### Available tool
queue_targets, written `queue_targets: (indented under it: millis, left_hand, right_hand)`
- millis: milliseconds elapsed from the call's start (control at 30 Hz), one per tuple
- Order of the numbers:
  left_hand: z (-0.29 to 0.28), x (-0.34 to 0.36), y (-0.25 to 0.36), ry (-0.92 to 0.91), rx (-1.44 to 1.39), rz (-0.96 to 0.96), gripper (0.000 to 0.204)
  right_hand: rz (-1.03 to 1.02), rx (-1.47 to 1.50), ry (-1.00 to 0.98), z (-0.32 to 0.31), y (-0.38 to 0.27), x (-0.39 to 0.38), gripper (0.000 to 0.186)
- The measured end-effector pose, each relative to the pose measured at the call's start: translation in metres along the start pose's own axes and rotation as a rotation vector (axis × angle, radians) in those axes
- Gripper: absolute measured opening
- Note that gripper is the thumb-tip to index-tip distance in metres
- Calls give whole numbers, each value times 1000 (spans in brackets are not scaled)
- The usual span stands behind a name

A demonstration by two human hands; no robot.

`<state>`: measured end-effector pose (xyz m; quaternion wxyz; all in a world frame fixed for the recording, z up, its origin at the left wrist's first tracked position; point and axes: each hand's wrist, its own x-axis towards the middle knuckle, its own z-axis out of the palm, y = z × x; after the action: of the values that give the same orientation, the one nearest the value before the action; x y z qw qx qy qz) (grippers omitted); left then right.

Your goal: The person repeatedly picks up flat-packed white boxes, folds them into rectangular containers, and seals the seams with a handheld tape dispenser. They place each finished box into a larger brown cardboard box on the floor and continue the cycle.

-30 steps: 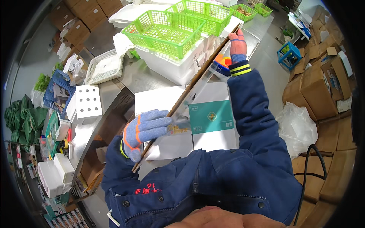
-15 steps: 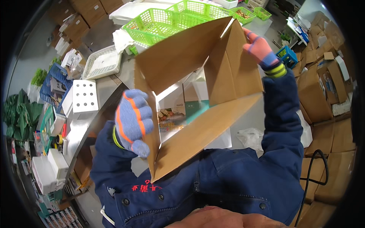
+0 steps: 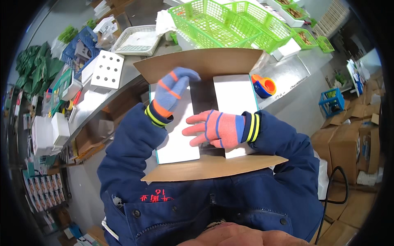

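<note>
A cardboard carton [image 3: 217, 170] stands in front of me, its brown far and near flaps folded outward. Two white panels with teal edges lie inward over its opening: a left panel [image 3: 178, 143] and a right panel [image 3: 234, 92]. Between them runs a dark gap. My left hand [image 3: 173, 91], in a blue glove with orange stripes, rests at the left panel's far end, fingers stretched and curving toward the gap. My right hand [image 3: 219, 128], in a pink glove with blue stripes, lies flat across the gap with fingers spread. Neither hand holds anything.
Green baskets [image 3: 221, 24] and a white tray [image 3: 137, 40] stand beyond the carton. Orange and blue tape rolls [image 3: 264, 85] sit to its right. A white block with dark holes [image 3: 107, 69] lies left. Brown cartons [image 3: 347, 151] are stacked at right.
The carton, held up and tilted with its flaps raised, now stands level with white panels inward. Both hands have left its sides and come together over its top. My view has shifted.
</note>
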<state>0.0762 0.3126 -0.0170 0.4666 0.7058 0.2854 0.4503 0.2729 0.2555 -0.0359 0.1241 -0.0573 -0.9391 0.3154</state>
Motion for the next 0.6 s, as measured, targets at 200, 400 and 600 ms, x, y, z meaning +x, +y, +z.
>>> queue_targets:
  millis: [200, 400, 600]
  left_hand:
    - [-62, 13, 26, 106, 834, 246, 32]
    - [-65, -62, 34, -419, 570, 109, 68]
    - [-77, -92, -31, -297, -482, -262, 96]
  right_hand:
    - [29, 76, -23, 14, 15, -9, 51]
    - [5, 478, 81, -49, -56, -57, 52]
    - [461, -7, 755, -29, -83, -97, 52]
